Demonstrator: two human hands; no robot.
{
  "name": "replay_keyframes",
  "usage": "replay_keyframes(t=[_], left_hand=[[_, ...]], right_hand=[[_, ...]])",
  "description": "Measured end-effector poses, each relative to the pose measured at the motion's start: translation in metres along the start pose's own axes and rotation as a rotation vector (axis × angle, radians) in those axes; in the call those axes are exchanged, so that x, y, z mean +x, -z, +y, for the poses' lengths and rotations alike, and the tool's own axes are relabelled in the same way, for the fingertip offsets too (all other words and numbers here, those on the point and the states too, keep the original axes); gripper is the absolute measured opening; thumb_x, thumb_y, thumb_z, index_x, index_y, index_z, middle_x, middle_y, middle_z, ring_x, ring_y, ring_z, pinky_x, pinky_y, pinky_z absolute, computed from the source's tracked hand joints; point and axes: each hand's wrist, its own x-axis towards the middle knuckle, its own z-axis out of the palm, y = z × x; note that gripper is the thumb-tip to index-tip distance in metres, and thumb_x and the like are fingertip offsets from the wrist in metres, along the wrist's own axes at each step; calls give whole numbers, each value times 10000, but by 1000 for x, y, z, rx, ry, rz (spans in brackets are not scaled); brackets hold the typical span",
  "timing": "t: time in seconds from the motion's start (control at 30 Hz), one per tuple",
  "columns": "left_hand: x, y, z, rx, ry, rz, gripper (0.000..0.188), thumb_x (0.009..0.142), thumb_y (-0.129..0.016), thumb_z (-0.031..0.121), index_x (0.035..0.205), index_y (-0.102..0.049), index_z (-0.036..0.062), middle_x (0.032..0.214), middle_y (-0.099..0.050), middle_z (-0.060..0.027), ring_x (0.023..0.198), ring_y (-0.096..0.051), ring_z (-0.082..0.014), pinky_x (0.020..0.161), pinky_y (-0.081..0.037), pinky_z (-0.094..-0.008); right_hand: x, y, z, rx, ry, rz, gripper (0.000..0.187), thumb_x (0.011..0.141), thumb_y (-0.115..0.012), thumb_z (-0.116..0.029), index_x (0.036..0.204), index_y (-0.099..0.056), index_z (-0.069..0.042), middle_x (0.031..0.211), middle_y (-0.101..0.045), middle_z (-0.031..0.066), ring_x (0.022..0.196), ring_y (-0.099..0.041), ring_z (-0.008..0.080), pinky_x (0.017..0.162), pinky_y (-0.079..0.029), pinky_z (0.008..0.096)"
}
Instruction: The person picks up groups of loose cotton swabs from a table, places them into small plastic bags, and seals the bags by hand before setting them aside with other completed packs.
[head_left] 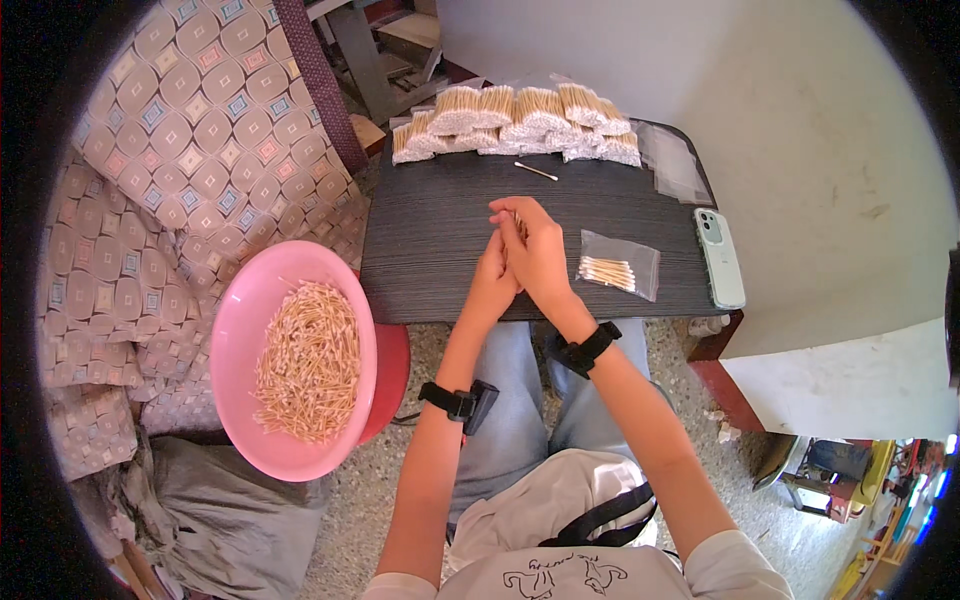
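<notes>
Over the black table (430, 235), my two hands are closed together. My left hand (491, 279) cups from below and the left, and my right hand (540, 251) wraps over it. Between them a bunch of cotton swabs (519, 226) partly shows; the fingers hide most of it. Right of my hands lies a clear plastic bag (645, 262) with several cotton swabs (606, 272) in it. A single cotton swab (536, 171) rests on the table beyond my fingertips.
Filled bags of cotton swabs (535, 112) are stacked along the far edge. Flat clear bags (677, 170) and a phone (720, 258) lie on the right. At the left, a pink basin (236, 375) holds loose swabs, beside a patterned cloth-covered seat (120, 250). A wall (830, 180) bounds the right.
</notes>
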Motion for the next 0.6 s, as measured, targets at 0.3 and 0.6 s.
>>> replay_keyframes(t=[0.3, 0.6], left_hand=[[0, 5, 23, -524, 271, -65, 202, 957, -437, 289, 1001, -457, 94, 694, -389, 51, 527, -314, -29, 466, -233, -182], [2, -6, 22, -401, 139, 94, 300, 995, -327, 368, 860, -389, 108, 785, -512, -61, 538, -375, -57, 432, -251, -195]], right_hand=[[15, 20, -9, 175, -204, -318, 199, 897, -542, -123, 1050, -609, -14, 800, -660, 106, 684, -609, 143, 628, -469, 252], [4, 43, 35, -870, 57, -248, 231, 782, -606, -81, 1001, -614, -9, 1058, -578, 137, 981, -530, 337, 792, -476, 378]])
